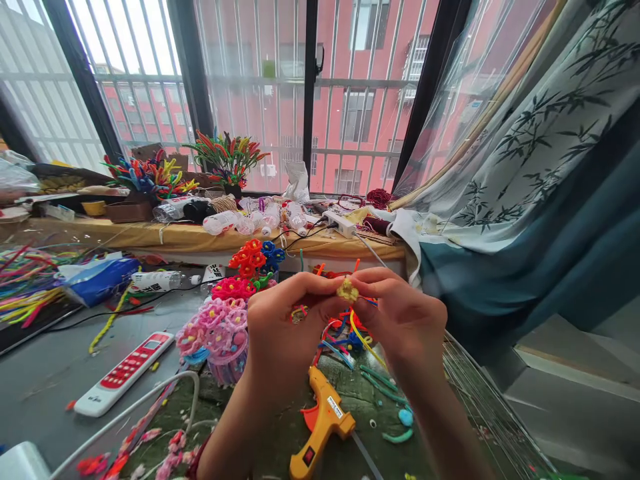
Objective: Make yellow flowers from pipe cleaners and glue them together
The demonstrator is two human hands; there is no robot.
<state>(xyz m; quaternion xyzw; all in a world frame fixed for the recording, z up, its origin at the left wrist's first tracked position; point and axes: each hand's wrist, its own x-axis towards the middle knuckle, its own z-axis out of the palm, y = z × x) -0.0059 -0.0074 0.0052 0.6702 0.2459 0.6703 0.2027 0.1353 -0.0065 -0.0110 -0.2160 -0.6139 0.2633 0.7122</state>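
Observation:
Between the fingertips of both hands is a small yellow fuzzy piece (pixel 347 291), which looks like a curled pipe cleaner. My left hand (pixel 290 313) pinches it from the left, thumb and forefinger closed. From the other side my right hand (pixel 400 310) pinches it too. Part of the piece is hidden by the fingers. Just below lie a yellow hot glue gun (pixel 325 423) and a tangle of coloured pipe cleaners (pixel 353 340). Left of my left hand stands a bunch of pink fuzzy flowers (pixel 220 327), with red flowers (pixel 249 257) and blue flowers (pixel 271 255) behind it.
A white and red remote control (pixel 125 373) lies at left, near a white cable (pixel 195 393). Bundles of pipe cleaners (pixel 25 280), a blue packet (pixel 100 279) and a plastic bottle (pixel 160 281) are farther left. Bottles and a power strip (pixel 340 225) crowd the window ledge.

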